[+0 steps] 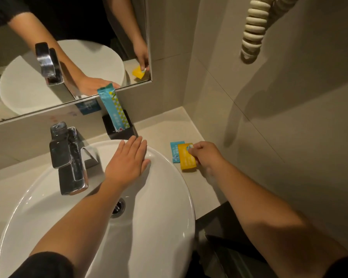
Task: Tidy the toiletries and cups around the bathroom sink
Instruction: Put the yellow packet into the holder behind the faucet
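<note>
Pinching yellow packet (187,159) with right hand (206,155) fingers; left hand (127,160) flat, open on sink (165,197).

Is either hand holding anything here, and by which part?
The right hand pinches the yellow packet at its top right corner. The left hand lies flat on the sink rim, holding nothing.

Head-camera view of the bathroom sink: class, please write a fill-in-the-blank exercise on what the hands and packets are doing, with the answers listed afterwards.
1. The right hand pinches the ____ packet.
2. That packet overlaps a blue packet lying on the ____.
3. The left hand rests flat on the rim of the ____.
4. The long teal packet stands in a ____ holder.

Answers: yellow; counter; sink; black
</note>
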The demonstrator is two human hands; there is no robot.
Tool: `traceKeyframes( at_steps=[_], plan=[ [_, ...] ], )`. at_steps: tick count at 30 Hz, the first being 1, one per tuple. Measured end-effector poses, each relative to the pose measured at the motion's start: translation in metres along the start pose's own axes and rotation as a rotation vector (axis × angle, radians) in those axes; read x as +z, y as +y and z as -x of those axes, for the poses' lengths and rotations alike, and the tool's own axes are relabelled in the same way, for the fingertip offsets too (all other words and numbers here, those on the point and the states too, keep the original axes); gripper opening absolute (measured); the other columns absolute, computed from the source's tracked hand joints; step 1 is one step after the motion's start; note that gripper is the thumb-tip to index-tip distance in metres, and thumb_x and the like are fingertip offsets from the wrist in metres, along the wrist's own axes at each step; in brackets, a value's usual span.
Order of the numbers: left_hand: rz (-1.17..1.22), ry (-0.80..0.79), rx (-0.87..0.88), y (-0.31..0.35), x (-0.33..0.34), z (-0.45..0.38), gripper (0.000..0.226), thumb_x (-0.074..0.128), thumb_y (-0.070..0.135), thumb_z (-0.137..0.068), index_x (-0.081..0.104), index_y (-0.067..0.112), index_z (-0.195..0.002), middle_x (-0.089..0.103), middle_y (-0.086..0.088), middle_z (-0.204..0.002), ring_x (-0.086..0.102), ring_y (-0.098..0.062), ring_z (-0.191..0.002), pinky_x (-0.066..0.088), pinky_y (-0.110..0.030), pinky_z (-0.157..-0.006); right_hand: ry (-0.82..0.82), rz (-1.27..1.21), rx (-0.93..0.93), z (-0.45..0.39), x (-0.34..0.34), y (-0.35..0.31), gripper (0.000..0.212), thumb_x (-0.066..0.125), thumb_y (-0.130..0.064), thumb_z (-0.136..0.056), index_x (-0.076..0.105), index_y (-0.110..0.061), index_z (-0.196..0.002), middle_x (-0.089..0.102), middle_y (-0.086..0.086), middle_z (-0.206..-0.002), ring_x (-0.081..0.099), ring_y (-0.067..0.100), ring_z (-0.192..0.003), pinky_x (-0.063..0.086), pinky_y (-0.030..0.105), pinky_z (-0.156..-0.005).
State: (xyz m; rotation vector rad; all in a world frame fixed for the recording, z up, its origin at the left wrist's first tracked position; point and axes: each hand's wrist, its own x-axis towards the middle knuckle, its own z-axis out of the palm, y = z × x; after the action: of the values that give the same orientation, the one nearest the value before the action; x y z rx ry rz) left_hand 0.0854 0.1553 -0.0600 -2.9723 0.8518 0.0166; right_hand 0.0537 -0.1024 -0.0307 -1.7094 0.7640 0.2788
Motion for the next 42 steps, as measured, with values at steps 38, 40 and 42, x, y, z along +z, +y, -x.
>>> traceKeyframes(
  at_steps=[38, 40, 42],
  plan=[
    [-0.017, 0.006, -0.016, 0.0, 0.004, -0.002, 0.066, 0.014, 0.052, -0.1, 0.035, 0.011, -0.146, 0.042, -0.01, -0.149, 0.034, -0.031, -0.14, 0.022, -0.048, -0.115, -0.166, -0.049, -0.137, -0.05, 0.024, -0.06, 0.039, 0.067, -0.009, -0.087, 0.054, -0.016, -0.123, 0.061, 0.012, -0.111, 0.065, 0.026, -0.09, 0.057, 0.039, -0.081],
    [-0.011, 0.002, -0.014, -0.001, 0.004, -0.002, 0.067, 0.01, 0.053, -0.099, 0.033, 0.011, -0.147, 0.04, -0.01, -0.151, 0.032, -0.03, -0.142, 0.021, -0.048, -0.116, -0.218, -0.103, -0.204, -0.047, 0.031, -0.081, 0.043, 0.065, -0.005, -0.088, 0.053, -0.009, -0.129, 0.062, 0.012, -0.112, 0.066, 0.025, -0.091, 0.055, 0.04, -0.088],
    [-0.001, 0.001, -0.014, -0.001, 0.005, -0.002, 0.068, 0.01, 0.054, -0.099, 0.03, 0.012, -0.149, 0.036, -0.009, -0.153, 0.029, -0.03, -0.143, 0.018, -0.047, -0.117, -0.293, -0.136, -0.272, -0.043, 0.042, -0.101, 0.033, 0.062, -0.003, -0.09, 0.058, -0.006, -0.122, 0.066, 0.011, -0.103, 0.066, 0.022, -0.087, 0.054, 0.041, -0.09]
  ],
)
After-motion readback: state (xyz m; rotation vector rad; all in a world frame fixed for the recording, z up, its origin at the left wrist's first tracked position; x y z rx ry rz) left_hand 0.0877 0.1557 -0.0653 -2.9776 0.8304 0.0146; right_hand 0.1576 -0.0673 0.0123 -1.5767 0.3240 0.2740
